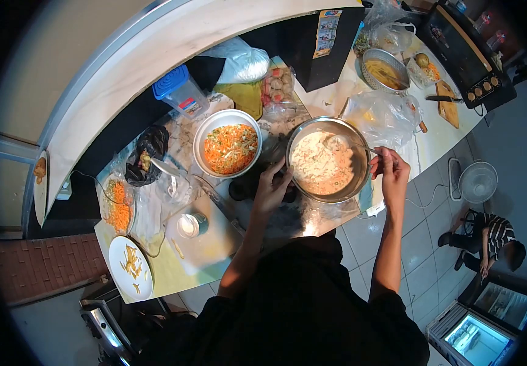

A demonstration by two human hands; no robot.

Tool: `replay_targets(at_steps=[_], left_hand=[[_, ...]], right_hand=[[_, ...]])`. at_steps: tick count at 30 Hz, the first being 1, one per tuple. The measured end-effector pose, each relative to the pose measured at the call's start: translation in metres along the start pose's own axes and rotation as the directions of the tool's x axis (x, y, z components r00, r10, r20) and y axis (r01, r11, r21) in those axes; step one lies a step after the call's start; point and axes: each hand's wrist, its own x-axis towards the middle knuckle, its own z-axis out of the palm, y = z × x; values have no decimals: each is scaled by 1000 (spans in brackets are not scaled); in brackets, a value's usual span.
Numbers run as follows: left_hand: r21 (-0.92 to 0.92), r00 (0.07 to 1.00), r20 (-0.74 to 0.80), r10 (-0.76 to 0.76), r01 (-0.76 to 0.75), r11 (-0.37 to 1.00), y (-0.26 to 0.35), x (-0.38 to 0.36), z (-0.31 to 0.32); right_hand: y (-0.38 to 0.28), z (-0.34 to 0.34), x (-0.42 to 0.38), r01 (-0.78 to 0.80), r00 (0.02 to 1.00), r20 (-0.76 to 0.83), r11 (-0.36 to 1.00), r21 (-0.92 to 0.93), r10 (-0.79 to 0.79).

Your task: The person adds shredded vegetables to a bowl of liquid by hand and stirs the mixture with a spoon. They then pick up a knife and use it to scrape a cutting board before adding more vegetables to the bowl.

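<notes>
A steel mixing bowl (361,183) stands at the counter's front edge with a pale, lumpy batter (321,161) flecked orange and green inside. My left hand (272,188) grips its left rim, thumb and fingers closed on the edge. At the right rim, my right hand (391,171) pinches the handle of a metal spoon (367,149), whose head dips into the batter. Left of the steel bowl, a white bowl (200,135) holds shredded orange and pale vegetables (230,148).
A lidded jar (191,226), a knife (166,168) and a white plate (145,287) with pale strips lie leftward. Behind are a blue-lidded container (181,91) and plastic bags (388,119). Rightward are a colander (367,76), an oven (468,55) and a seated person (495,238).
</notes>
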Motion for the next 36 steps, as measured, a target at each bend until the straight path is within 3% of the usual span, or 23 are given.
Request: replay_targets(at_steps=[3,4,6,10,14,16,21,24,27,32,36], left_hand=[[1,1000,8,-6,6,1000,-1,0,-1],[-2,1000,18,5,-5,1000,-2,1,-1],[-1,1000,18,-25,25,1000,-1,0,-2],[20,997,28,-67,67,998,6,0,-1],[20,1000,18,-12,12,1000,4,0,0],[-66,989,8,-150,150,986,7,-2,0],[19,998,14,-66,66,998,10,-2,-1],[77,1000,14,-24,23,997,13,-2,0],[68,1000,10,-28,27,997,10,0,-1],[95,997,-1,-75,75,993,12,-1,-1],[67,999,13,-30,29,997,10,-1,0]], right_hand=[[-5,4,-4,186,982,101,933,-309,-162],[-12,4,-6,185,982,100,933,-308,-161],[-26,8,-11,267,964,135,838,-475,-230],[-30,13,-17,272,962,121,835,-479,-244],[-22,31,-24,206,973,180,900,-385,-146],[-3,41,-21,138,974,215,950,-279,-78],[5,47,-12,150,962,266,938,-313,-65],[8,36,-10,87,951,309,929,-359,30],[2,27,-16,-128,902,383,970,-205,200],[5,14,-25,-132,935,306,977,-170,180],[16,13,-31,-28,962,263,980,-198,81]])
